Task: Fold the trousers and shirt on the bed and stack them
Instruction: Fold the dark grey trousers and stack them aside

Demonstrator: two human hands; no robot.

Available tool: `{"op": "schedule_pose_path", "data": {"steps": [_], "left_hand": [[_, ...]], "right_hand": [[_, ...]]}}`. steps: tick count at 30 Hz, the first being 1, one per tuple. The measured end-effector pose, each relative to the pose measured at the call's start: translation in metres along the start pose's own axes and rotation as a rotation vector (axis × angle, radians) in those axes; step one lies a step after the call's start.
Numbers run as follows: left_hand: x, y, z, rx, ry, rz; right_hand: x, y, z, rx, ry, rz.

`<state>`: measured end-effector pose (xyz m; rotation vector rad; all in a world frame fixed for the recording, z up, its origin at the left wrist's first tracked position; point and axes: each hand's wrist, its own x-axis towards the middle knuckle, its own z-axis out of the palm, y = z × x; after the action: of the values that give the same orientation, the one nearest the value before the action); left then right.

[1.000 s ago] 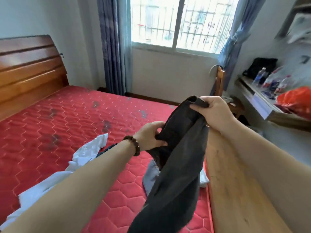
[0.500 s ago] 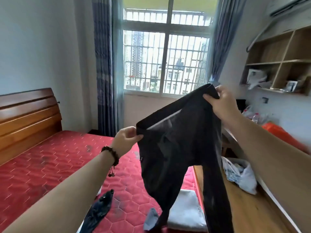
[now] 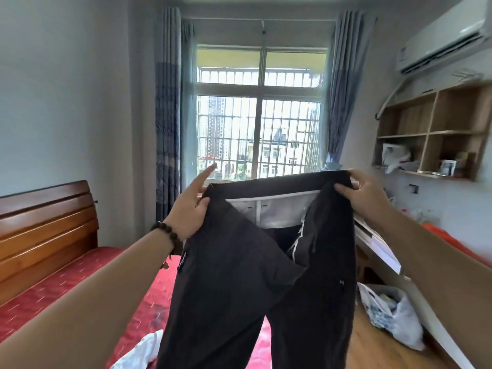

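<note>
the dark trousers (image 3: 255, 262) are held up by the waistband in front of the window (image 3: 258, 113), above the foot of the bed (image 3: 66, 294), with both legs hanging down out of view. a second ago they were a bunched, twisted mass held low over the mattress; since then they have been raised and the waistband has been pulled out wide and nearly level, so the garment can be read: the front is open, the pale inner lining and a white seam edge are shown, and a small label is seen near the left hip. this is judged to mean that the trousers have been shaken out and are being squared up, with the first fold not yet made. the left corner of the waistband is pinched by the left hand (image 3: 190, 209) under the thumb, while its forefinger is stretched out straight and free of the cloth. the right corner is pinched by the right hand (image 3: 364, 195), thumb in front and fingers curled behind the band. the fabric looks thin, soft and limp, and is likely to sag wherever it is not supported. a white garment (image 3: 141, 350), judged to be the shirt, lies crumpled on the red mattress, unfolded. on the wooden floor to the right, a white plastic bag (image 3: 394, 315) is seen.
</note>
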<state>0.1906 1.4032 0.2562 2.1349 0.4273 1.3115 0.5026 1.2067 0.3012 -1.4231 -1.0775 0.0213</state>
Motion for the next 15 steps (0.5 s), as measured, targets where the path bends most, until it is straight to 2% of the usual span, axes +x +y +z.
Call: {"op": "schedule_pose_path", "data": {"steps": [3, 6, 8, 15], "left_hand": [[-0.002, 0.007, -0.009, 0.418, -0.175, 0.218], [-0.008, 0.008, -0.018, 0.627, -0.340, 0.213], [-0.011, 0.008, -0.023, 0.758, -0.392, 0.195], [-0.039, 0.008, -0.034, 0.940, -0.617, 0.151]], "right_hand": [[0.001, -0.008, -0.001, -0.012, -0.116, -0.048], [0.003, -0.012, 0.001, -0.117, -0.217, -0.141], [0.004, -0.013, 0.006, -0.174, -0.221, -0.177], [0.005, -0.005, 0.013, -0.282, -0.125, -0.216]]}}
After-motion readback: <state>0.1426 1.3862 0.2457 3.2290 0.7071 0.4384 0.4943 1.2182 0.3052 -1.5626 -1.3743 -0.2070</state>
